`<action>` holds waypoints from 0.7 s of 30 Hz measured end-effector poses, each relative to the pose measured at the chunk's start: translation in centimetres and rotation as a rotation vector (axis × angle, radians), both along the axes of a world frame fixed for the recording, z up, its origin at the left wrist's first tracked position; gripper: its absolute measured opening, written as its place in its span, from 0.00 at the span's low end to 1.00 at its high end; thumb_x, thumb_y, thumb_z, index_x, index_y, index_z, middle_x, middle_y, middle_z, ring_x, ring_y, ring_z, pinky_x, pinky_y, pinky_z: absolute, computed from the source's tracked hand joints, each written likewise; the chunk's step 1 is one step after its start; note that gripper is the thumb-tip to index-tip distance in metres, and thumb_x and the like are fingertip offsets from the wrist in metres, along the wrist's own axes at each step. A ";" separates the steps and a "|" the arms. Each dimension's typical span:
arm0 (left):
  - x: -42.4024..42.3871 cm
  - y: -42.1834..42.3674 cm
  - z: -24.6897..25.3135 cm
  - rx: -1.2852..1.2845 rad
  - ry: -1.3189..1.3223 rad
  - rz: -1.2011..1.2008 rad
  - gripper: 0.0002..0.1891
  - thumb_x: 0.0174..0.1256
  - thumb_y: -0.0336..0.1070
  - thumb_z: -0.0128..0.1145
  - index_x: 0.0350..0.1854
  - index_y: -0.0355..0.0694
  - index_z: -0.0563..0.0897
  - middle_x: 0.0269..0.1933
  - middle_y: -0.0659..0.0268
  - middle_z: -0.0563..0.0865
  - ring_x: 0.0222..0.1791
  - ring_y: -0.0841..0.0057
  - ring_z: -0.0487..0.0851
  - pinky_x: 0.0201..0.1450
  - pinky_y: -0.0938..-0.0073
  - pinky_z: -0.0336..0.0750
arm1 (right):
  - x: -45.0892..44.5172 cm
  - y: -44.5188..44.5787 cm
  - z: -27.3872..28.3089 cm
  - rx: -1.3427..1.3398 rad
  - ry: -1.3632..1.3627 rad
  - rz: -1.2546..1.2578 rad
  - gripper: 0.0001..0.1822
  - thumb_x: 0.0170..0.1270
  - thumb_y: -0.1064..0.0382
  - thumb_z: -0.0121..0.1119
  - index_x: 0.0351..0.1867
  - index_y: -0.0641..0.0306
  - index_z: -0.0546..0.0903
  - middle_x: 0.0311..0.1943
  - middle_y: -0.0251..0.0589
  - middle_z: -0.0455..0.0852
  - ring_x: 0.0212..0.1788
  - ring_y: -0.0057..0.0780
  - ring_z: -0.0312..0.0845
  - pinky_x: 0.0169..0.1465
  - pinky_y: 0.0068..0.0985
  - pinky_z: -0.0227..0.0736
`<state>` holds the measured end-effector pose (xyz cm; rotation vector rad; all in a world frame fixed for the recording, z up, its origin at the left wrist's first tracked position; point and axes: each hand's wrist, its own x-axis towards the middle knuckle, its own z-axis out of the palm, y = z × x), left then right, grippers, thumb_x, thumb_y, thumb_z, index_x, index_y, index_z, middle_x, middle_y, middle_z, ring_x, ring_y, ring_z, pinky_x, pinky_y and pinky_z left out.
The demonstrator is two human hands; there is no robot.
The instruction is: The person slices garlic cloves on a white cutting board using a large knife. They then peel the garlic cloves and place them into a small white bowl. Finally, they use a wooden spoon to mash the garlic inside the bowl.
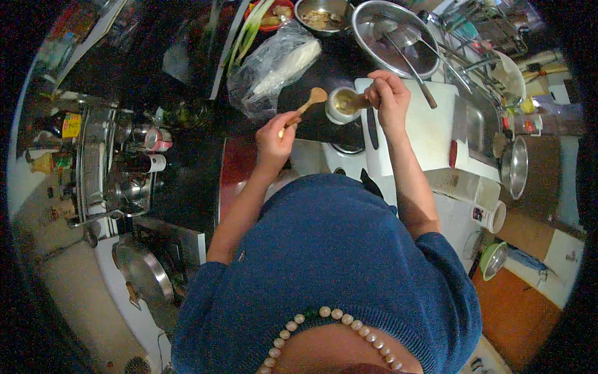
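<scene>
My left hand point(276, 139) is closed around the handle of a small wooden spoon point(318, 95), its bowl just left of a pale cup-like mortar point(344, 105). Over the mortar's right rim is my right hand point(387, 96), gripping a brown stick-shaped tool, seemingly a pestle point(359, 102), whose end reaches the opening. Pale, chunky food shows inside. A plastic bag point(261, 70) with a long white item lies beyond the spoon. The white cutting board point(420, 126) lies under and beside my right hand, with a dark-handled knife point(372, 128) along its left edge.
Toward the back stand a large metal basin point(397, 11) with a ladle and a skimmer, a metal bowl point(324, 29) of food scraps, a red bowl point(266, 27) and green onions point(247, 35). A sink point(476, 124) is at right; bottles point(158, 163) stand on a rack at left.
</scene>
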<state>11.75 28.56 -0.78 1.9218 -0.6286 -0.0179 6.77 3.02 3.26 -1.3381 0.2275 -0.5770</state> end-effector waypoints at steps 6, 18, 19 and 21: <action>-1.5 8.7 0.8 -0.063 0.272 0.441 0.13 0.62 0.23 0.54 0.48 0.35 0.82 0.39 0.64 0.88 0.36 0.79 0.83 0.40 0.79 0.77 | 3.0 1.2 -1.8 -0.282 0.110 -0.070 0.08 0.68 0.62 0.54 0.41 0.61 0.82 0.21 0.26 0.74 0.23 0.13 0.66 0.25 0.14 0.61; 4.0 26.5 -1.7 -0.225 -0.076 1.089 0.13 0.64 0.27 0.54 0.50 0.30 0.80 0.34 0.65 0.85 0.22 0.86 0.75 0.25 0.82 0.71 | 4.7 -0.4 -7.7 -0.279 0.190 0.060 0.10 0.67 0.63 0.50 0.39 0.65 0.81 0.27 0.28 0.75 0.30 0.15 0.68 0.35 0.16 0.63; 5.2 27.4 -2.3 -0.130 -0.122 1.138 0.13 0.64 0.26 0.54 0.50 0.30 0.80 0.32 0.64 0.85 0.22 0.85 0.75 0.25 0.80 0.72 | 4.8 -0.1 -7.5 -0.311 0.169 0.044 0.10 0.67 0.63 0.50 0.39 0.65 0.81 0.26 0.27 0.74 0.29 0.15 0.67 0.34 0.15 0.63; 7.6 28.6 -3.5 -0.140 -0.131 1.163 0.14 0.63 0.27 0.55 0.50 0.31 0.81 0.29 0.64 0.85 0.23 0.82 0.77 0.27 0.78 0.72 | 4.6 -0.4 -7.3 -0.287 0.193 0.086 0.10 0.68 0.63 0.51 0.41 0.65 0.81 0.27 0.29 0.76 0.28 0.15 0.69 0.33 0.16 0.65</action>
